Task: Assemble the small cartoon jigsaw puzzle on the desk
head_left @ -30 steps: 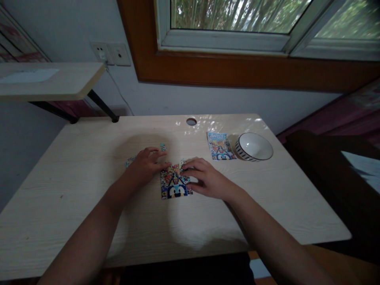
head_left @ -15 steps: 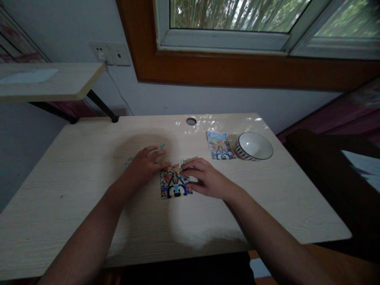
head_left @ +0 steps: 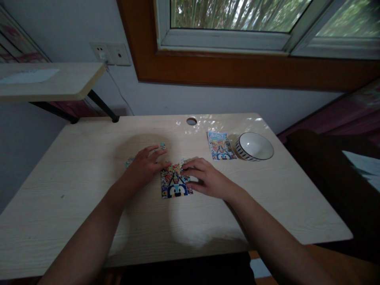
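Pieces flank the left hand, fingers spread; the puzzle lies midway between the desk's far and near edges; the right hand, fingers parted and slightly bent, touches its right side. A card and bowl sit near the far right corner.

Brown-framed window, pale desk, perhaps trees outside
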`<state>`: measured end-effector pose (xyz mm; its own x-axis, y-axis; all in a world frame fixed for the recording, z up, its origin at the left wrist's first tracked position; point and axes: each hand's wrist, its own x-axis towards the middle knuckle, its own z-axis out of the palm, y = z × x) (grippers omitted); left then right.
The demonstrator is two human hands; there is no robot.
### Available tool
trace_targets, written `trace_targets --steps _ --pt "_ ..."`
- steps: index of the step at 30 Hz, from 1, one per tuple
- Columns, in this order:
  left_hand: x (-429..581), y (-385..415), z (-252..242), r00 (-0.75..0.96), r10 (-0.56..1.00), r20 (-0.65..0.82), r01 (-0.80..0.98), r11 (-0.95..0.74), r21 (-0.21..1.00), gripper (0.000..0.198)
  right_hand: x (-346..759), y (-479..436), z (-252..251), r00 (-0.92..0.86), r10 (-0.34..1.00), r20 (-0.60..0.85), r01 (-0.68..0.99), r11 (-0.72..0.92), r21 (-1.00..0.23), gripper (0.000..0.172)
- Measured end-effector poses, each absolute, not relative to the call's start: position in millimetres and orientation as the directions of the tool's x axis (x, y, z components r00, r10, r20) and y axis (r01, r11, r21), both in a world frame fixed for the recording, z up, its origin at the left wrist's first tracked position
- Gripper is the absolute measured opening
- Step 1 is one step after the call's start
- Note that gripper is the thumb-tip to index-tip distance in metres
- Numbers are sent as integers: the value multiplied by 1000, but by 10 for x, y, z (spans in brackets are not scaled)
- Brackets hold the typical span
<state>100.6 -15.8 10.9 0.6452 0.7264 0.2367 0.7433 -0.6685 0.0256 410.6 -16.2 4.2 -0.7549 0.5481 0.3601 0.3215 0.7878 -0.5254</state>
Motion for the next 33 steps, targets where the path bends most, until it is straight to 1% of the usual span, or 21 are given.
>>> trace_targets --steps 3,8,12,18,24,27,33 --pt "1002 -152 101 648 713 269 733 -679 32 38 4106 -164 48 -754 545 367 314 789 -528 39" --pt "961 -117 94 576 713 400 745 -659 102 54 4117 -165 44 -755 550 358 317 783 -535 43" --pt "930 -104 118 489 732 474 777 -612 144 49 4123 -164 48 -757 544 360 310 786 -536 47" --pt "911 -89 116 271 763 587 837 -488 248 39 4127 -165 64 -760 550 347 321 781 -536 50" --pt "890 -68 89 125 763 634 853 -409 324 34 4135 -164 47 -758 563 330 346 775 -529 54" --pt "876 -57 79 93 752 652 843 -408 351 32 4138 -173 47 -756 571 320 365 773 -519 62" --pt "868 -46 80 12 755 656 825 -378 420 30 4137 -200 46 -751 600 275 431 761 -484 84"
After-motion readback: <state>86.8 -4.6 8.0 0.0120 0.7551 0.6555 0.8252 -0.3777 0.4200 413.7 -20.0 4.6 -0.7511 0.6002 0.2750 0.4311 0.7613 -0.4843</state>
